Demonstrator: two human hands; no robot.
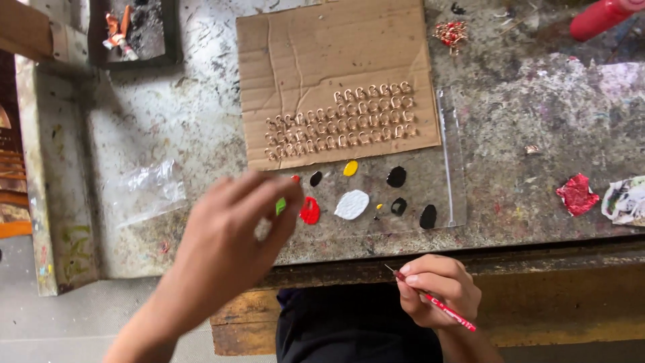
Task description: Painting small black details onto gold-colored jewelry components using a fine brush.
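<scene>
Paint-stained grey counter (537, 121): its front edge lies just beyond the right hand (440, 289), which pinches a thin red paintbrush (437, 306), tip up-left; the left hand (228, 249), blurred, pinches something small and pale.

Soft even daylight, no hard shadows; left hand (228, 235) motion-blurred, rest fairly sharp.

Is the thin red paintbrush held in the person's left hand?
No, the thin red paintbrush is gripped in the right hand near the table edge, while the left hand is raised over the paint blobs.
</scene>
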